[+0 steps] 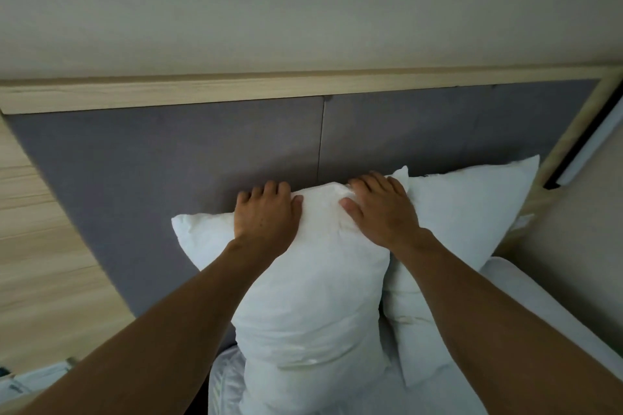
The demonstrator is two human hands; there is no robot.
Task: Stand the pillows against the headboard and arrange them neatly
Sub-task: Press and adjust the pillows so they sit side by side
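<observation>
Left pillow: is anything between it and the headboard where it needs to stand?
Nothing visible. Both hands, left hand and right hand, grip the top edge of the left pillow, with bare grey headboard directly behind. The right pillow stands beside it, not behind.

Left of the pillows: bare grey headboard point(168, 158) is leaving open room.
Right side: second pillow point(472, 209) is filling the corner beside the wooden frame post point(573, 131).
Between pillows: they are touching, leaving no gap.
</observation>
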